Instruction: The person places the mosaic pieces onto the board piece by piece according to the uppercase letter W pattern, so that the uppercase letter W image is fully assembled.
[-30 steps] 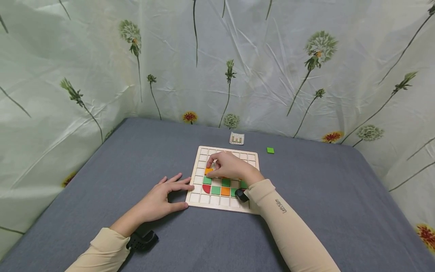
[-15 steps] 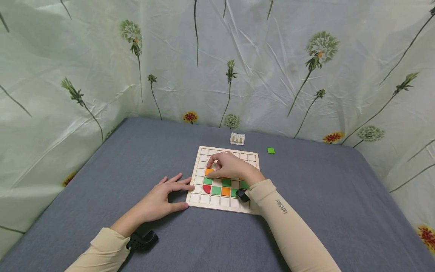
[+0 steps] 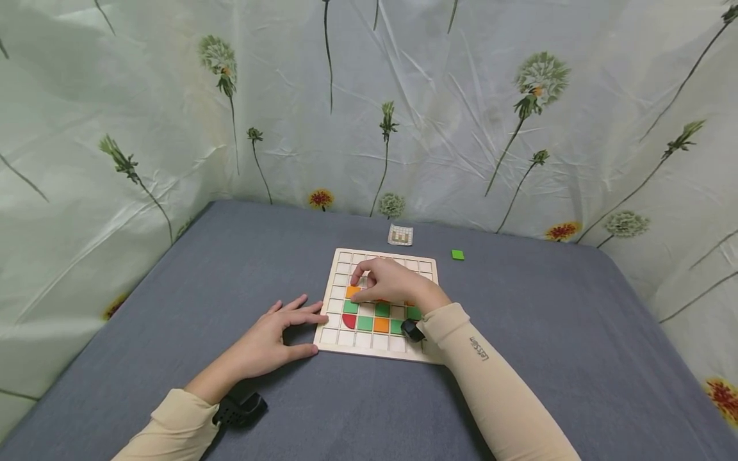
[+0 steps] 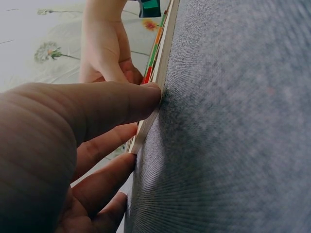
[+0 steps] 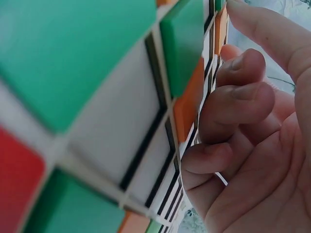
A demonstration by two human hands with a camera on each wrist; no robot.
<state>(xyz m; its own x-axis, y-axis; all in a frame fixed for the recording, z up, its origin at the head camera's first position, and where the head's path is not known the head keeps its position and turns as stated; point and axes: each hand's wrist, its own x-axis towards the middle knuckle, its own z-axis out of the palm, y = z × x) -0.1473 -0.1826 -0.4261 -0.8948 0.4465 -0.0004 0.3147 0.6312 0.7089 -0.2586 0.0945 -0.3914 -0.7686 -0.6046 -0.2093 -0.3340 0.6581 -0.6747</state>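
A pale wooden grid board (image 3: 369,351) lies on the table with coloured tiles set in its squares. My right hand (image 3: 392,280) is over its left half, thumb and index fingertip at two sides of an orange square tile (image 3: 352,292), pinching it in its square; the other fingers curl in under the palm. Just in front of that tile are a green tile (image 3: 350,307) and a red quarter-round tile (image 3: 348,321). With fingers spread and straight, my left hand (image 3: 271,339) rests at the board's left edge. Its thumb (image 4: 141,99) touches the corner in the left wrist view. My right arm hides part of the board.
Behind the board lies a small card (image 3: 400,235) printed with a grid pattern. A loose bright green square tile (image 3: 458,255) sits on the blue-grey tablecloth (image 3: 519,320) to the back right. A flower-printed curtain (image 3: 357,147) closes off the table's far side.
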